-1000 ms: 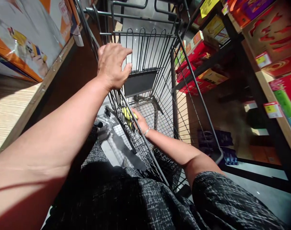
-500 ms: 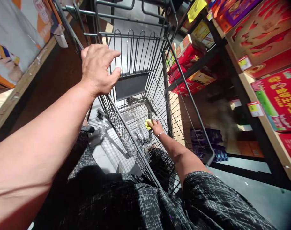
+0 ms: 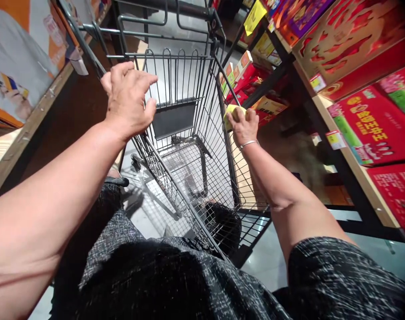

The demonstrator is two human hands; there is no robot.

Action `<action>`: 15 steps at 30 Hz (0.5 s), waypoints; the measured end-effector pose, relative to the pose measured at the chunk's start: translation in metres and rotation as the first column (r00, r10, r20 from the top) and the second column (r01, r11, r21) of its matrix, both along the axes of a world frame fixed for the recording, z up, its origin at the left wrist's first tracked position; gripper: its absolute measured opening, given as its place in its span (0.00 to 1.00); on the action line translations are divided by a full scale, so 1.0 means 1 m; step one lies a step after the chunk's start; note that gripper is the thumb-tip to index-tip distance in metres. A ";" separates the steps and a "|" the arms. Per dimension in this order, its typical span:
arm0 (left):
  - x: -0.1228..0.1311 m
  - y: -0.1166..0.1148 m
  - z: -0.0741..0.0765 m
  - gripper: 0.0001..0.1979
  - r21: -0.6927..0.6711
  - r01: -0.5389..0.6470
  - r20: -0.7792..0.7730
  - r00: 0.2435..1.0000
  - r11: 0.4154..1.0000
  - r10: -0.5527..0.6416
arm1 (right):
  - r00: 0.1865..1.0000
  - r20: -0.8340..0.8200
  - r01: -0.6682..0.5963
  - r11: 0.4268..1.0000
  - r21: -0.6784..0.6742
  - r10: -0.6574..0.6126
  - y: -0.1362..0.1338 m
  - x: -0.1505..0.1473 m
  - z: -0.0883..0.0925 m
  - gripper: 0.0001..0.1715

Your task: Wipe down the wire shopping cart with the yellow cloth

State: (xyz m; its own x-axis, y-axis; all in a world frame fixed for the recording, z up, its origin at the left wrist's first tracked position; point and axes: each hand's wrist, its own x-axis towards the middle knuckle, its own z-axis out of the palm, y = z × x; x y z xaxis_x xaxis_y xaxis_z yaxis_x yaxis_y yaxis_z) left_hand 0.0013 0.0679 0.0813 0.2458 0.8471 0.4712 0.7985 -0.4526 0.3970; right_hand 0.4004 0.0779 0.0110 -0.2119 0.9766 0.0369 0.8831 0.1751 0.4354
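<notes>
A dark wire shopping cart [image 3: 177,187] stands tilted across the view, its basket open toward me. My left hand [image 3: 125,100] rests on the cart's left top rail, its fingers and thumb spread apart and nothing else seen in it. With bent fingers, my right hand [image 3: 246,126] presses a yellow cloth [image 3: 229,115] against the right top rail. A bracelet circles that wrist. Between the hands, a grey plastic panel [image 3: 174,120] hangs on the wire back. Below, the mesh floor of the basket shows.
Wooden-edged shelves with red boxes [image 3: 362,126] and price tags [image 3: 335,140] line the right side. On the left is a shelf edge [image 3: 32,111] with printed cartons [image 3: 9,84]. The cart's handle [image 3: 145,3] lies at the top. Grey floor tiles show beneath.
My right hand has risen from low inside the basket to the right top rail, carrying the yellow cloth. My left hand keeps its place on the left rail; the view has shifted slightly.
</notes>
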 end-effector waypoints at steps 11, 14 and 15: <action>0.026 -0.050 -0.028 0.24 -0.060 0.203 -0.036 0.978 0.977 -0.206 | 0.942 0.033 0.302 0.803 -0.514 -0.334 -0.116 -0.049 -0.161 0.32; 0.024 -0.047 -0.027 0.23 -0.045 0.221 -0.027 0.975 0.974 -0.222 | 0.860 0.031 0.454 0.738 -0.498 -0.509 -0.131 -0.062 -0.177 0.39; 0.024 -0.047 -0.025 0.23 -0.048 0.221 -0.025 0.975 0.974 -0.222 | 0.833 0.016 0.485 0.716 -0.502 -0.553 -0.134 -0.066 -0.179 0.40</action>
